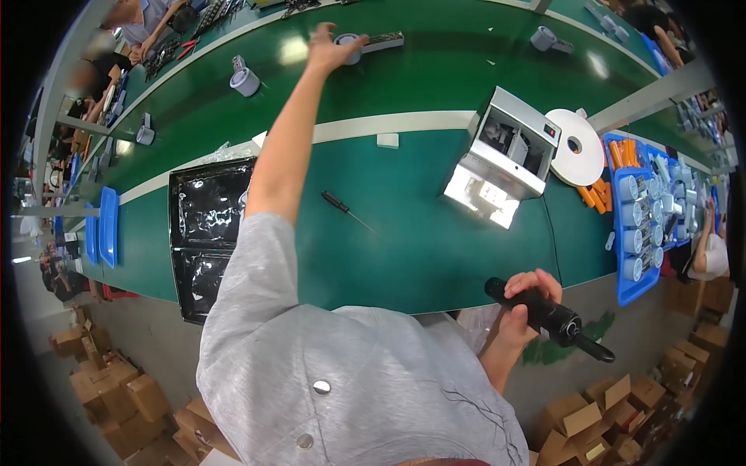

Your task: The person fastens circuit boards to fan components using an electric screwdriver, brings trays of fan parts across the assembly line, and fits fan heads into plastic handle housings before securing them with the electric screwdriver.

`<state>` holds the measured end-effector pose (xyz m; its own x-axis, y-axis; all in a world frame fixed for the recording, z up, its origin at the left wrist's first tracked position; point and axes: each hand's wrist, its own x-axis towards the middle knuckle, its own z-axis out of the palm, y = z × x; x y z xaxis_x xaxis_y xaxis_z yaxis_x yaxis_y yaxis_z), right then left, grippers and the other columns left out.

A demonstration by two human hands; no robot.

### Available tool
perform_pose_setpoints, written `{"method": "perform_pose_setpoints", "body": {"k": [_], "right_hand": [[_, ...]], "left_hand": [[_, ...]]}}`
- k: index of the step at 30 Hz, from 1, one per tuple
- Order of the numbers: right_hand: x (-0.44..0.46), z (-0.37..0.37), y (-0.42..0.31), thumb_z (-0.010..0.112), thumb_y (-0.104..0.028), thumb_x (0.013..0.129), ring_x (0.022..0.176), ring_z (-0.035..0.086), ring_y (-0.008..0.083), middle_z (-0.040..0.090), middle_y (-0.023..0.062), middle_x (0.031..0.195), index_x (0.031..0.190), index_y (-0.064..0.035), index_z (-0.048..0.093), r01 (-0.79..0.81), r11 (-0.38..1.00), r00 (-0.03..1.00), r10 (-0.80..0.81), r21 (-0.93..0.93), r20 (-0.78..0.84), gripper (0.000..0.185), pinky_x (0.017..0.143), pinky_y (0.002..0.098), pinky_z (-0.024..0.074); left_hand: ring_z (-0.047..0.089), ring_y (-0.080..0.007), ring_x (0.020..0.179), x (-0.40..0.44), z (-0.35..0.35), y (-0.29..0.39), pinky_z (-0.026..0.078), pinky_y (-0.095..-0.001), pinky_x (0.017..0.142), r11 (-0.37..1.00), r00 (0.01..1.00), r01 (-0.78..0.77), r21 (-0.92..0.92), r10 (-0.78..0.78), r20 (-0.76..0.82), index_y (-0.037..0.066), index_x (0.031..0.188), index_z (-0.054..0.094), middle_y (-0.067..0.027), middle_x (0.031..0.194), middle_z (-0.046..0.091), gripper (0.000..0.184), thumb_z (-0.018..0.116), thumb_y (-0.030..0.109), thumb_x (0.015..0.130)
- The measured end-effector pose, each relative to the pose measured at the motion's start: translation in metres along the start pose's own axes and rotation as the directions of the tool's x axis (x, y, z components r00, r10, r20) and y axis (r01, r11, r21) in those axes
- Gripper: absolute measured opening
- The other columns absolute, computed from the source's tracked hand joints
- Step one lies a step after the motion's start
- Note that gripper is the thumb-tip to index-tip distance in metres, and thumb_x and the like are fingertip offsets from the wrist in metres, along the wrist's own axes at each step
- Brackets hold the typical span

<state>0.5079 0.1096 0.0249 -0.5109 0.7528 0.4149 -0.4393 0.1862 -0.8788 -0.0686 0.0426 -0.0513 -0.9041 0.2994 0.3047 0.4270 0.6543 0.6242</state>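
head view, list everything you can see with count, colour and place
belt: one, green, far side
table: one, green, near side
grey parts: at least four, pale grey, on the belt
tool: one, black, lower right
screwdriver: one, black handle, on the table
block: one, white, table's far edge
machine: one, silver-white, table's right half
reel: one, white, right of the machine
orange pieces: several, orange, right end
blue trays: at least three, blue, both ends
black tray: one, black, left
boxes: many, brown, floor
other people: several, mixed clothing, both sides
shirt: one, grey, bottom centre
left hand: one, bare, at a grey part
right hand: one, bare, around the tool
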Motion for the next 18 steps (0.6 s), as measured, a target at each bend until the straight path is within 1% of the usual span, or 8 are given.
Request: {"method": "perform_pose_setpoints", "body": {"k": [1,3,5,7,9,10,13,18], "right_hand": [[0.0,-0.002,0.002,0.085,-0.031,0.085,0.071,0.061,0.0183,0.062,0.0114,0.085,0.121,0.0008,0.055,0.008,0.999,1.0,-0.008,0.047,0.008,0.056,0.067,0.0323,0.0523],[0.004,-0.009,0.001,0.083,-0.031,0.086,0.069,0.06,0.0194,0.061,0.0122,0.085,0.113,-0.0005,0.056,0.022,1.0,0.998,-0.022,0.005,0.057,0.049,0.066,0.0326,0.0528],[0.006,-0.009,-0.004,0.082,-0.031,0.087,0.068,0.06,0.0198,0.062,0.0126,0.084,0.108,-0.0017,0.055,-0.064,0.998,0.997,0.062,0.027,0.055,0.045,0.066,0.0328,0.0533],[0.006,-0.012,-0.007,0.082,-0.032,0.087,0.068,0.06,0.02,0.062,0.0129,0.083,0.108,-0.0015,0.054,-0.08,0.996,0.995,0.078,0.024,0.06,0.046,0.066,0.0329,0.0535],[0.009,-0.01,-0.006,0.081,-0.033,0.088,0.068,0.06,0.0201,0.062,0.0132,0.082,0.109,-0.0014,0.054,-0.084,0.996,0.995,0.081,0.033,0.061,0.047,0.067,0.033,0.0538],[0.008,-0.009,-0.006,0.081,-0.034,0.088,0.068,0.061,0.0201,0.063,0.0135,0.082,0.11,-0.0009,0.053,-0.085,0.996,0.996,0.084,0.027,0.04,0.048,0.067,0.0328,0.0537],[0.003,-0.01,-0.006,0.079,-0.034,0.09,0.069,0.061,0.0192,0.064,0.0135,0.082,0.117,0.0004,0.051,-0.091,0.996,0.996,0.091,-0.007,0.021,0.052,0.068,0.0319,0.0532],[0.0,-0.009,-0.007,0.075,-0.033,0.093,0.065,0.06,0.0181,0.066,0.0128,0.08,0.129,0.003,0.044,-0.051,0.995,0.998,0.053,-0.084,0.018,0.06,0.069,0.0304,0.0517]], "left_hand": [[0.059,-0.0345,0.125,0.004,-0.023,-0.007,0.049,-0.0434,0.104,0.999,0.999,-0.036,-0.016,0.035,-0.024,0.001,0.134,0.049,-0.0223,0.133,0.06,0.103,0.081,0.071,0.066],[0.042,-0.0318,0.138,0.02,-0.05,-0.062,0.032,-0.0474,0.115,0.899,0.952,0.108,0.425,0.03,-0.305,0.01,0.139,0.048,-0.0201,0.136,0.053,0.108,0.072,0.084,0.064],[0.037,-0.0352,0.14,0.003,-0.107,-0.071,0.025,-0.0488,0.118,0.734,0.865,0.471,0.49,-0.277,-0.418,0.013,0.145,0.044,-0.0212,0.141,0.049,0.117,0.074,0.086,0.058],[0.035,-0.038,0.142,0.0,-0.122,-0.104,0.028,-0.05,0.118,0.567,0.667,0.743,0.355,-0.589,-0.455,0.012,0.149,0.041,-0.0227,0.148,0.044,0.122,0.078,0.082,0.056],[0.044,-0.0388,0.138,0.002,-0.125,-0.145,0.038,-0.0488,0.114,0.625,0.669,0.741,0.244,-0.656,-0.35,0.009,0.148,0.041,-0.0242,0.149,0.046,0.12,0.082,0.075,0.057],[0.057,-0.0387,0.128,-0.001,-0.131,-0.145,0.048,-0.0466,0.106,0.713,0.722,0.685,0.153,-0.635,-0.274,0.006,0.146,0.043,-0.0241,0.139,0.057,0.113,0.086,0.066,0.059],[0.064,-0.038,0.119,-0.01,-0.139,-0.132,0.05,-0.0439,0.103,0.766,0.782,0.615,0.185,-0.562,-0.271,0.004,0.144,0.047,-0.0236,0.131,0.064,0.105,0.086,0.058,0.062],[0.072,-0.0306,0.103,-0.107,-0.194,-0.051,0.056,-0.0391,0.092,0.987,0.998,0.056,0.148,-0.051,-0.037,0.006,0.128,0.064,-0.0192,0.113,0.073,0.081,0.09,0.041,0.06]]}}
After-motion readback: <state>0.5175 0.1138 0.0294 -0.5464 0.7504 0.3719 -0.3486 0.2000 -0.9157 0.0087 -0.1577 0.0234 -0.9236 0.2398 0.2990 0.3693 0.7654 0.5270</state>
